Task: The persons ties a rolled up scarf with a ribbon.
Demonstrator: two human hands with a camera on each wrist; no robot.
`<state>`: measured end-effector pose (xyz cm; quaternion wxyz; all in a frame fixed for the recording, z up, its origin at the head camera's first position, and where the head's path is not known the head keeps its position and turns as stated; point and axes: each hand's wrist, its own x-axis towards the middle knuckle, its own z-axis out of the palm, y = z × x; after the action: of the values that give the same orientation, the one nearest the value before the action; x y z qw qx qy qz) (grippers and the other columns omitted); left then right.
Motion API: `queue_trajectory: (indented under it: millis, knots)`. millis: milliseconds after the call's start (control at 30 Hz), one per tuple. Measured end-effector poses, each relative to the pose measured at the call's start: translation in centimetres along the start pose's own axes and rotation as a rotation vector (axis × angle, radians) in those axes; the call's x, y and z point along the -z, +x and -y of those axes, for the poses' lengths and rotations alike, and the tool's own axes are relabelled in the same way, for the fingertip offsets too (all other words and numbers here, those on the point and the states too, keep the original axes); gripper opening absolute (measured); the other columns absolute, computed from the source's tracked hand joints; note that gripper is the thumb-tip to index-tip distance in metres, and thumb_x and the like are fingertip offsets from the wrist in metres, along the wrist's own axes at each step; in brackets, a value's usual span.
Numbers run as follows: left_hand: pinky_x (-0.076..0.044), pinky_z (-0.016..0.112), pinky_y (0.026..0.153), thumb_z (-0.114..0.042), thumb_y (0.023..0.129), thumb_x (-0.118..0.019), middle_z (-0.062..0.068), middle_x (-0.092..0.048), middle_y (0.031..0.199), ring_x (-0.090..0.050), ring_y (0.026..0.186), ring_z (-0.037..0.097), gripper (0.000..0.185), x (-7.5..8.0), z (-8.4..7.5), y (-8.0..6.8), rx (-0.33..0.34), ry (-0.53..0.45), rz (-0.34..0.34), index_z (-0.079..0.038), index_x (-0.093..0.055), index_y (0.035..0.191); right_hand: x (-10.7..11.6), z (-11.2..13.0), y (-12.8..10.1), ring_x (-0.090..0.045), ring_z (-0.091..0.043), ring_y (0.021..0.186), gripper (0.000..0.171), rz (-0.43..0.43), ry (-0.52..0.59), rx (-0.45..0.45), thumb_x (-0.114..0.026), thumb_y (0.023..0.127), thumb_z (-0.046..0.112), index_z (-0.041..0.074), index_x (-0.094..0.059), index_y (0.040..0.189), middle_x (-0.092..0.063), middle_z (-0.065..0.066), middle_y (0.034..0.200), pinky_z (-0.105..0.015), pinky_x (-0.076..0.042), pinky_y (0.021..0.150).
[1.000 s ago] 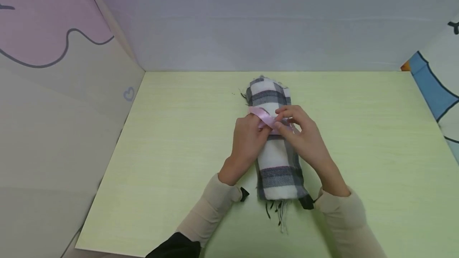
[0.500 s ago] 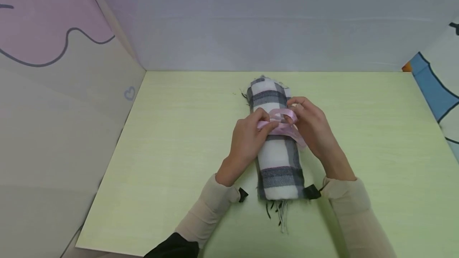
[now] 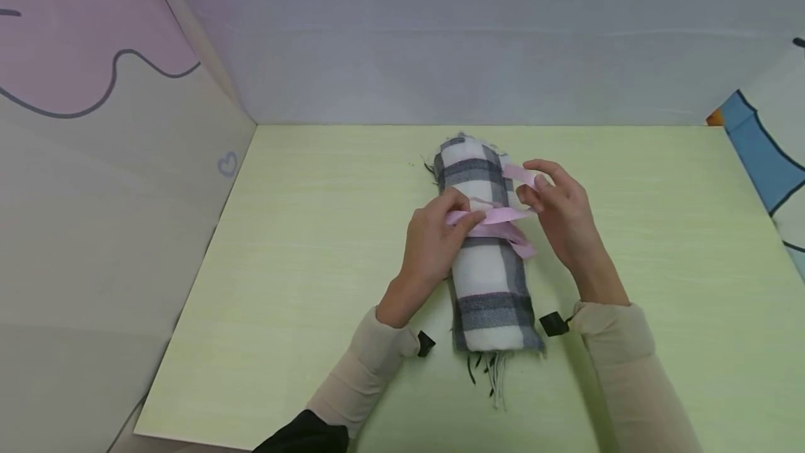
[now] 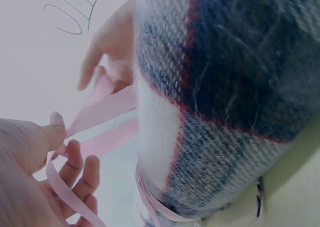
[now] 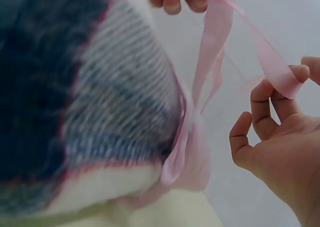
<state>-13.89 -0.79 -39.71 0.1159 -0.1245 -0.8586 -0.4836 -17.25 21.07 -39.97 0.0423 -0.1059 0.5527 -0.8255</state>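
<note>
A rolled plaid scarf (image 3: 481, 271), white and grey with fringed ends, lies lengthwise on the table. Pink ribbon (image 3: 497, 231) goes round its middle, and loose lengths rise above it. My left hand (image 3: 434, 247) pinches the ribbon over the scarf's left side; the left wrist view shows thumb and fingertips meeting on the ribbon (image 4: 95, 112). To the right of the scarf, my right hand (image 3: 560, 219) pinches another stretch between thumb and finger, clear in the right wrist view as a folded piece of ribbon (image 5: 282, 79). Whether a knot lies under the left fingers is hidden.
The pale yellow-green table (image 3: 302, 229) extends to both sides of the scarf. A plain grey-white panel (image 3: 472, 75) stands along its back edge. Printed panels flank the left and right. Small black pieces (image 3: 553, 324) hang at the sleeve cuffs.
My right hand has moved from over the scarf out to its right, drawing a length of ribbon along. The left hand has stayed nearly in place, holding ribbon. The scarf has not moved.
</note>
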Motion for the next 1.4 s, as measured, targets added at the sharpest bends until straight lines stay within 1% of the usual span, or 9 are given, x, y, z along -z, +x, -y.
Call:
queue_trajectory:
  millis: [233, 433, 533, 733, 867, 1000, 1133, 1267, 1400]
  knots:
    - [-0.043, 0.024, 0.071, -0.028, 0.094, -0.079, 0.002, -0.061, 0.086, -0.055, 0.079, 0.014, 0.025, 0.2, 0.0, -0.1, -0.021, -0.072, -0.021, -0.013, -0.059, 0.091, 0.8, -1.0, -0.3, -0.063, -0.008, 0.087, 0.040, -0.104, -0.169, -0.099, -0.062, 0.104, 0.007, 0.013, -0.054, 0.142, -0.069, 0.007, 0.086, -0.020, -0.050, 0.093]
    - [-0.045, 0.025, 0.076, -0.028, 0.094, -0.079, 0.002, -0.061, 0.089, -0.056, 0.084, 0.014, 0.024, 0.3, 0.1, -0.1, -0.020, -0.078, -0.031, -0.012, -0.060, 0.092, 0.5, -1.0, -1.3, -0.059, -0.011, 0.099, 0.049, -0.089, -0.532, -0.196, -0.060, 0.106, 0.018, 0.018, -0.042, 0.152, -0.061, 0.003, 0.116, -0.015, -0.051, 0.087]
    - [-0.047, 0.026, 0.078, -0.028, 0.095, -0.078, 0.002, -0.061, 0.091, -0.057, 0.087, 0.014, 0.023, 0.3, 0.1, -0.1, 0.005, -0.115, -0.029, -0.012, -0.061, 0.093, 0.2, -0.9, -1.7, -0.056, -0.020, 0.112, 0.057, -0.097, -0.726, -0.223, -0.059, 0.107, 0.027, 0.015, -0.036, 0.157, -0.056, -0.008, 0.132, -0.024, -0.049, 0.092]
    - [-0.047, 0.026, 0.080, -0.027, 0.097, -0.076, 0.000, -0.063, 0.096, -0.058, 0.092, 0.013, 0.019, 0.4, -0.1, -0.1, 0.127, -0.220, -0.004, -0.016, -0.061, 0.096, -0.5, -0.3, -2.7, -0.043, -0.049, 0.137, 0.064, -0.113, -0.923, -0.242, -0.058, 0.107, 0.028, 0.001, -0.032, 0.158, -0.036, -0.032, 0.152, -0.063, -0.042, 0.108]
    - [-0.048, 0.027, 0.083, -0.026, 0.098, -0.075, 0.002, -0.063, 0.097, -0.058, 0.094, 0.014, 0.018, 0.6, -0.1, 0.0, 0.165, -0.281, 0.004, -0.014, -0.061, 0.097, -1.3, 0.4, -3.8, -0.029, -0.058, 0.144, 0.064, -0.140, -1.055, -0.241, -0.060, 0.105, 0.023, -0.003, -0.033, 0.157, -0.024, -0.038, 0.160, -0.073, -0.033, 0.110]
    - [-0.047, 0.027, 0.087, -0.024, 0.099, -0.074, 0.003, -0.062, 0.097, -0.057, 0.096, 0.014, 0.018, 0.6, 0.0, 0.0, 0.167, -0.334, 0.006, -0.012, -0.061, 0.098, -2.4, 0.4, -4.9, -0.027, -0.058, 0.146, 0.054, -0.183, -1.074, -0.140, -0.060, 0.103, 0.013, -0.005, -0.042, 0.151, -0.027, -0.038, 0.159, -0.073, -0.028, 0.112]
    - [-0.047, 0.026, 0.084, -0.025, 0.099, -0.074, 0.003, -0.062, 0.097, -0.056, 0.095, 0.013, 0.019, 0.6, 0.1, 0.0, 0.171, -0.367, 0.010, -0.011, -0.061, 0.098, -3.8, -0.4, -5.9, -0.049, -0.045, 0.128, 0.040, -0.230, -1.011, 0.050, -0.061, 0.102, 0.005, -0.002, -0.054, 0.141, -0.047, -0.028, 0.145, -0.062, -0.039, 0.104]
    - [-0.049, 0.030, 0.085, -0.024, 0.099, -0.074, 0.004, -0.062, 0.098, -0.058, 0.095, 0.012, 0.019, 0.6, -0.1, -0.1, 0.186, -0.397, 0.012, -0.010, -0.061, 0.099, -5.1, -1.3, -6.3, -0.059, -0.036, 0.107, 0.037, -0.196, -1.017, 0.211, -0.067, 0.099, 0.004, -0.001, -0.059, 0.134, -0.058, -0.023, 0.132, -0.054, -0.044, 0.092]
    - [-0.051, 0.034, 0.093, -0.025, 0.099, -0.074, 0.004, -0.064, 0.102, -0.062, 0.103, 0.012, 0.020, 0.4, -0.2, -0.2, 0.202, -0.422, 0.029, -0.011, -0.061, 0.099, -6.1, -1.9, -6.1, -0.061, -0.033, 0.097, 0.043, -0.164, -1.075, 0.260, -0.075, 0.094, 0.006, 0.000, -0.059, 0.134, -0.061, -0.022, 0.128, -0.045, -0.047, 0.082]
